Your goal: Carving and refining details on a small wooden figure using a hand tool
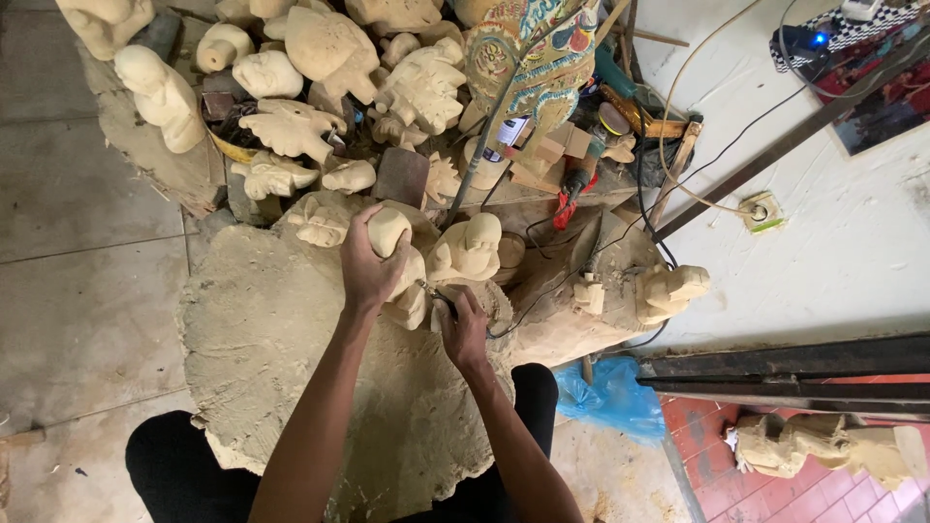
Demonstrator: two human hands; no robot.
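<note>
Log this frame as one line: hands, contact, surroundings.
left hand: grips pale wooden figure | right hand: holds corded tool against it | surface: dusty cloth | nearby: unpainted carvings

pale matt wood figure [402,266], dusty rough mat [281,329].

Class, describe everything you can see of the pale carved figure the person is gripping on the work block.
The carved figure looks like pale, unpainted wood, with rounded, lumpy forms and a knob-like top. It stands roughly upright on the dusty work block. The left hand wraps around its upper part, fingers over the top. The right hand presses a small dark tool against its lower right side. A similar carving sits just behind it; its fine detail is unclear.
</note>
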